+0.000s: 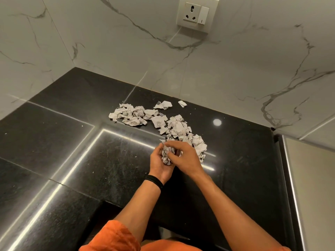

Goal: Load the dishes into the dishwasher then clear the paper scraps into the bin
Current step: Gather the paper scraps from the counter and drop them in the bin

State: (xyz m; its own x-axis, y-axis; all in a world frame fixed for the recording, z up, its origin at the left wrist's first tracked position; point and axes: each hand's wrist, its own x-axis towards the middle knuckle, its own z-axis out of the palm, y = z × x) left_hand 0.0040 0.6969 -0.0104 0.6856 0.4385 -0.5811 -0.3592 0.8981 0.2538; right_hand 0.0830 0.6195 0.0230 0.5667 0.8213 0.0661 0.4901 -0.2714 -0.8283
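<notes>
Two hands meet over a black stone counter [72, 142], closed together round a wad of paper [166, 155]. The left hand [159, 165], palm up, cups the wad from below with its fingers curled about it. The right hand [184, 159] lies over the top, fingers bent onto the paper. A black wristband [155, 181] circles the left wrist, and an orange sleeve [112, 236] shows at the bottom.

More paper scraps lie on the counter beyond the hands. A large heap [181, 131] sits just behind the right hand, between it and the back wall. A second heap [130, 115] lies further left, joined to the first by a few pieces. A loose scrap [163, 105] and a smaller scrap [182, 103] rest near the wall.

The counter ends at the back in a corner of marble wall [226, 73]. On the right it stops at a metal-trimmed edge [290, 178] beside a pale panel [313, 187]. To the left of the hands polished stone spreads wide, streaked with light reflections. The near edge steps inward in front of the person. A wall socket [196, 13] sits high on the back wall.
</notes>
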